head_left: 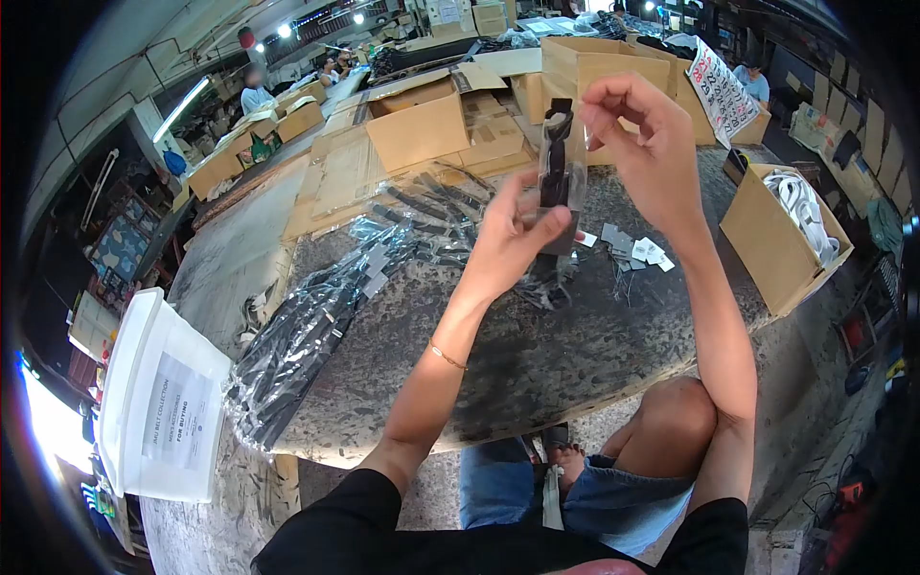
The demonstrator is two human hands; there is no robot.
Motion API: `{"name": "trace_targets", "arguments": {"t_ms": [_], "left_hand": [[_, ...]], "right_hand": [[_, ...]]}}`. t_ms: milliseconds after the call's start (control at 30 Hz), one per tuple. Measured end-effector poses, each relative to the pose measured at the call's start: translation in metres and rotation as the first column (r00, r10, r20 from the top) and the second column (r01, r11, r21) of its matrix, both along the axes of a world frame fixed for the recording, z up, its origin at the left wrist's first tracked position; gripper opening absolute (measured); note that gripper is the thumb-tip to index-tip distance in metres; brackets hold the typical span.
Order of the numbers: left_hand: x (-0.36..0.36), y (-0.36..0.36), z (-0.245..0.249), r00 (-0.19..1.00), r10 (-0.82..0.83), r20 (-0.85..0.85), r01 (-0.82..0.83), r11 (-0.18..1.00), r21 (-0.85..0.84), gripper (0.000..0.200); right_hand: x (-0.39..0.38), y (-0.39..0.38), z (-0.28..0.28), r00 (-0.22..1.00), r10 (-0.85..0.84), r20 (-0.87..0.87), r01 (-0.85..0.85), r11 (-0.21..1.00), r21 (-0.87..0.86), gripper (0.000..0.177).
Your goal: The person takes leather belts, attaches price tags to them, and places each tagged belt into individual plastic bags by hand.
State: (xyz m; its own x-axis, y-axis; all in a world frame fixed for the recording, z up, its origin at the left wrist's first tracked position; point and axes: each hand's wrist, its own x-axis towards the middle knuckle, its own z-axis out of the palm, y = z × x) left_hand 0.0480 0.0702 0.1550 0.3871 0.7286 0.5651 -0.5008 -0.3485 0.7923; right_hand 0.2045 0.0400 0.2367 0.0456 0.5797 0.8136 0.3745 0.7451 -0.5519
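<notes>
A folded black belt (pixel 556 182) stands upright in a see-through plastic bag (pixel 578 158) above the table. My left hand (pixel 517 235) is closed around its lower part, thumb across the front. At the upper right edge of the bag, my right hand (pixel 647 139) has its thumb and fingers pinched together on the plastic. Below the hands, partly hidden by them, lie more dark straps (pixel 546 287). Grey and white tags (pixel 632 249) with strings are scattered just right of the left hand.
Bagged black belts (pixel 302 340) lie in a long pile at the left. Beyond them stands a white plastic tub (pixel 177 402) with a printed sheet. Open cardboard boxes (pixel 417 125) line the back; another box (pixel 776 240) holding white straps sits right. Other people work far behind.
</notes>
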Motion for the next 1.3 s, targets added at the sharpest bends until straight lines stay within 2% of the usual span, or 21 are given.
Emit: {"name": "trace_targets", "arguments": {"t_ms": [67, 100, 167, 300, 367, 400, 467, 500, 567, 700, 767, 900, 967, 1000, 1033, 1067, 1100, 1167, 1233, 1300], "left_hand": [[-0.003, 0.009, -0.009, 0.947, -0.036, -0.318, 0.059, 0.996, 0.062, 0.028], [-0.002, 0.007, -0.006, 0.947, -0.036, -0.319, 0.059, 0.996, 0.065, 0.028], [0.004, 0.001, 0.0, 0.96, -0.163, -0.227, 0.144, 0.985, -0.099, 0.023], [0.016, -0.005, 0.009, 0.971, -0.205, -0.12, 0.186, 0.971, -0.147, 0.018], [0.018, -0.003, 0.012, 0.974, -0.204, -0.097, 0.189, 0.971, -0.146, 0.016], [0.018, -0.003, 0.013, 0.977, -0.201, -0.075, 0.189, 0.971, -0.149, 0.015], [0.016, -0.004, 0.017, 0.98, -0.178, -0.086, 0.161, 0.972, -0.173, 0.014], [0.014, -0.004, 0.019, 0.983, -0.155, -0.099, 0.133, 0.971, -0.2, 0.013], [0.012, -0.001, 0.016, 0.983, -0.153, -0.103, 0.133, 0.974, -0.183, 0.012], [0.015, -0.006, 0.015, 0.985, -0.147, -0.09, 0.13, 0.976, -0.172, 0.012], [0.018, -0.014, 0.013, 0.984, -0.129, -0.124, 0.104, 0.977, -0.185, 0.012], [0.018, -0.009, 0.002, 0.978, -0.139, -0.156, 0.103, 0.971, -0.217, 0.013], [0.017, -0.007, 0.003, 0.98, -0.145, -0.138, 0.109, 0.966, -0.235, 0.015], [0.017, -0.006, 0.003, 0.981, -0.15, -0.121, 0.116, 0.961, -0.249, 0.016], [0.018, -0.005, 0.002, 0.982, -0.149, -0.12, 0.116, 0.962, -0.248, 0.016], [0.018, -0.002, -0.001, 0.981, -0.157, -0.118, 0.128, 0.967, -0.222, 0.017], [0.017, -0.001, -0.001, 0.979, -0.166, -0.118, 0.141, 0.971, -0.195, 0.017], [0.019, -0.006, -0.002, 0.973, -0.194, -0.123, 0.177, 0.975, -0.137, 0.014], [0.017, -0.013, -0.007, 0.966, -0.223, -0.131, 0.214, 0.973, -0.084, 0.012], [0.012, -0.013, -0.019, 0.89, -0.267, -0.37, 0.262, 0.963, -0.065, 0.01]], "right_hand": [[-0.002, 0.001, 0.001, 0.998, 0.022, -0.061, -0.017, 0.996, 0.089, 0.011], [-0.003, 0.002, 0.001, 0.998, 0.022, -0.061, -0.016, 0.996, 0.092, 0.011], [-0.005, 0.002, 0.0, 0.998, 0.043, -0.055, -0.036, 0.992, 0.119, 0.014], [-0.005, 0.004, 0.0, 0.982, 0.141, -0.125, -0.128, 0.986, 0.105, 0.016], [-0.004, 0.005, -0.001, 0.943, 0.282, -0.174, -0.263, 0.956, 0.127, 0.026], [-0.003, 0.006, -0.002, 0.944, 0.283, -0.171, -0.263, 0.956, 0.129, 0.026], [0.002, 0.008, -0.004, 0.893, 0.4, -0.205, -0.409, 0.913, -0.002, 0.033], [0.005, 0.011, -0.007, 0.894, 0.4, -0.202, -0.409, 0.913, -0.002, 0.033], [0.011, 0.016, -0.013, 0.947, 0.318, -0.052, -0.322, 0.933, -0.162, 0.031], [0.006, 0.009, -0.008, 0.981, 0.191, -0.022, -0.192, 0.971, -0.144, 0.024], [0.009, 0.015, -0.008, 0.989, 0.104, -0.103, -0.11, 0.993, -0.054, 0.023], [0.009, 0.013, -0.008, 0.988, 0.114, -0.102, -0.117, 0.993, -0.026, 0.023], [0.006, 0.008, -0.009, 0.993, 0.116, -0.016, -0.117, 0.981, -0.158, 0.023], [0.003, 0.006, -0.01, 0.993, 0.117, -0.014, -0.117, 0.981, -0.157, 0.023], [-0.002, 0.004, -0.013, 0.981, 0.192, -0.022, -0.192, 0.963, -0.189, 0.024], [-0.004, 0.003, -0.014, 0.964, 0.265, -0.033, -0.266, 0.939, -0.219, 0.026], [-0.002, 0.004, -0.013, 0.963, 0.266, -0.034, -0.267, 0.939, -0.216, 0.026], [0.005, 0.006, -0.01, 0.95, 0.308, 0.058, -0.295, 0.94, -0.173, 0.031], [0.006, 0.002, -0.005, 0.95, 0.313, -0.012, -0.311, 0.937, -0.157, 0.033], [0.009, -0.002, 0.001, 0.947, 0.31, -0.085, -0.319, 0.938, -0.137, 0.035]]}}
